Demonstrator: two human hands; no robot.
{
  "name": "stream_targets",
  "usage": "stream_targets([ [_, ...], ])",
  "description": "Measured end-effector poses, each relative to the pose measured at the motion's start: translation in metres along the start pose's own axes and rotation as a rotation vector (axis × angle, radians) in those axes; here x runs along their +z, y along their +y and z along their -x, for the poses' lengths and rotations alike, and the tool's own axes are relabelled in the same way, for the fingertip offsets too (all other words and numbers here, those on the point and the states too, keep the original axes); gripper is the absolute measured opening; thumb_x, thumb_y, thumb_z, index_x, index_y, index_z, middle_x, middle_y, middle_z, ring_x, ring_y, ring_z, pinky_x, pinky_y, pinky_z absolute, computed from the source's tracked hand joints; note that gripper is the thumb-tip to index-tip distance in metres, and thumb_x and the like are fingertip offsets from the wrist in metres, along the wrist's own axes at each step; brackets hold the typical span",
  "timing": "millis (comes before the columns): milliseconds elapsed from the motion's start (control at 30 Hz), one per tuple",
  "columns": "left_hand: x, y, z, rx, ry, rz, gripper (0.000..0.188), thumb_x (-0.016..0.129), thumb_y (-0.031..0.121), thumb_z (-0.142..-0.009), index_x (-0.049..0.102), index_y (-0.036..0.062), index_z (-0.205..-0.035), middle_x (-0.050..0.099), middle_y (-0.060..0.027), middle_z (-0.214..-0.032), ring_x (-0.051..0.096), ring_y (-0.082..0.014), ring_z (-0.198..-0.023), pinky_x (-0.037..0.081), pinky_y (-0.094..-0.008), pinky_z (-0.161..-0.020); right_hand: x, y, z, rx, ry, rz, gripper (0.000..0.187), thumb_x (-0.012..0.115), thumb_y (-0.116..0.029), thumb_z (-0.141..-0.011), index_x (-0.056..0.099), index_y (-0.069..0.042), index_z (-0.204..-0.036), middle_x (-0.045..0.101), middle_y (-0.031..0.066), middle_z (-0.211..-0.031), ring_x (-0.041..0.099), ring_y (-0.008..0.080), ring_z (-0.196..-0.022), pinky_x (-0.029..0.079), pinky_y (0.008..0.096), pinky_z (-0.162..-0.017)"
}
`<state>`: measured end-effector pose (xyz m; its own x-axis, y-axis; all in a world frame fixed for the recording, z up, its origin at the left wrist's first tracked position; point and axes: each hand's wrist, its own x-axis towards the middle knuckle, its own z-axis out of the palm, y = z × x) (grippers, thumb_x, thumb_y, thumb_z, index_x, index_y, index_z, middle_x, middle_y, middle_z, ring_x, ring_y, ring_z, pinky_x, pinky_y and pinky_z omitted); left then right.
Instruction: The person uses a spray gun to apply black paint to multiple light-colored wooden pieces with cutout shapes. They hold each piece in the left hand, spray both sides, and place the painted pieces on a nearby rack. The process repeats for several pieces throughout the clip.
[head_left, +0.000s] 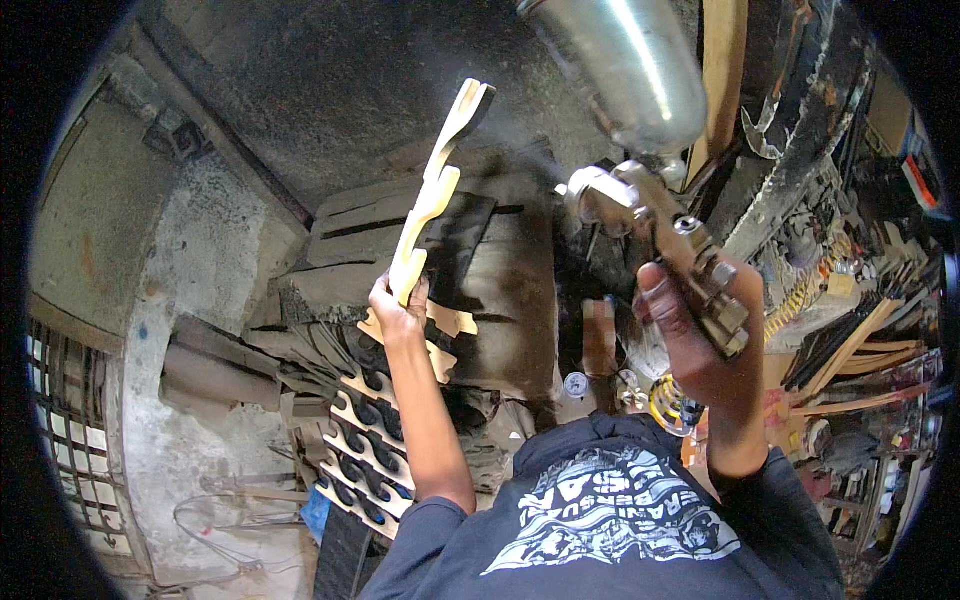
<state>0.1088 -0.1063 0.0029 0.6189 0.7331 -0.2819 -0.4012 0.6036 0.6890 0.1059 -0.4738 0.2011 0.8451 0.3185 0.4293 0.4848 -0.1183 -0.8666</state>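
Note:
My left hand is closed around the lower end of a pale wooden piece with a wavy cut edge, held upright. My right hand grips a metal spray gun by its handle, with the fingers wrapped round it. A large shiny metal cup sits on top of the gun. Its nozzle points left toward the wooden piece, and a faint mist hangs between them. Just behind my left hand lie more pale cut pieces; whether they touch the hand, I cannot tell.
Scroll-cut wooden pieces lie in rows left of my left forearm. Dusty dark boards stand ahead. A yellow coiled hose hangs at right, near wooden strips and cluttered shelves. A barred grille is at far left.

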Motion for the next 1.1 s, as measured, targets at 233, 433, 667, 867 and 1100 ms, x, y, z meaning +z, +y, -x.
stream_targets([
  [233, -0.005, 0.002, -0.020, 0.034, -0.176, -0.041, 0.026, 0.040, 0.017, -0.092, 0.056, 0.0001, -0.102, 0.063, -0.0112, -0.087, 0.062, -0.0247, -0.073, 0.053, -0.0379, -0.066, 0.000, -0.001, 0.007, -0.008, 0.021, -0.202, 0.018, 0.063, -0.017, -0.089, 0.058, 0.000, -0.095, 0.060, 0.0033, -0.073, 0.057, 0.0087, -0.066, 0.046, 0.0250, -0.060],
  [433, -0.009, 0.004, -0.026, -0.003, -0.274, -0.025, 0.025, 0.042, 0.019, -0.093, 0.058, 0.0021, -0.103, 0.065, -0.0088, -0.087, 0.064, -0.0226, -0.072, 0.054, -0.0345, -0.062, 0.000, 0.001, 0.006, -0.003, -0.012, -0.163, 0.014, 0.065, -0.014, -0.086, 0.059, -0.001, -0.090, 0.060, 0.0037, -0.067, 0.055, 0.0090, -0.058, 0.043, 0.0270, -0.052],
  [667, 0.004, 0.002, -0.038, -0.019, -0.254, -0.023, 0.027, 0.043, 0.017, -0.092, 0.060, 0.0002, -0.104, 0.066, -0.0099, -0.087, 0.064, -0.0227, -0.073, 0.054, -0.0333, -0.062, 0.007, 0.007, 0.010, -0.127, -0.068, -0.159, 0.014, 0.064, -0.009, -0.084, 0.058, 0.000, -0.091, 0.060, 0.0063, -0.065, 0.057, 0.0121, -0.055, 0.044, 0.0287, -0.050],
  [867, 0.018, -0.018, -0.046, 0.001, -0.151, -0.020, 0.028, 0.042, 0.018, -0.090, 0.058, -0.0009, -0.102, 0.063, -0.0100, -0.086, 0.060, -0.0234, -0.073, 0.052, -0.0387, -0.071, 0.021, 0.011, 0.009, -0.025, 0.012, -0.215, 0.012, 0.065, -0.005, -0.082, 0.059, -0.001, -0.091, 0.060, 0.0045, -0.068, 0.056, 0.0098, -0.059, 0.045, 0.0268, -0.053],
  [1100, 0.041, -0.034, -0.046, -0.028, -0.185, 0.046, 0.030, 0.037, 0.015, -0.091, 0.058, -0.0018, -0.103, 0.064, -0.0127, -0.091, 0.062, -0.0256, -0.074, 0.055, -0.0360, -0.067, 0.026, 0.011, 0.008, -0.056, -0.095, -0.088, 0.010, 0.066, -0.007, -0.082, 0.060, -0.001, -0.087, 0.062, 0.0101, -0.067, 0.062, 0.0142, -0.058, 0.045, 0.0296, -0.052],
])
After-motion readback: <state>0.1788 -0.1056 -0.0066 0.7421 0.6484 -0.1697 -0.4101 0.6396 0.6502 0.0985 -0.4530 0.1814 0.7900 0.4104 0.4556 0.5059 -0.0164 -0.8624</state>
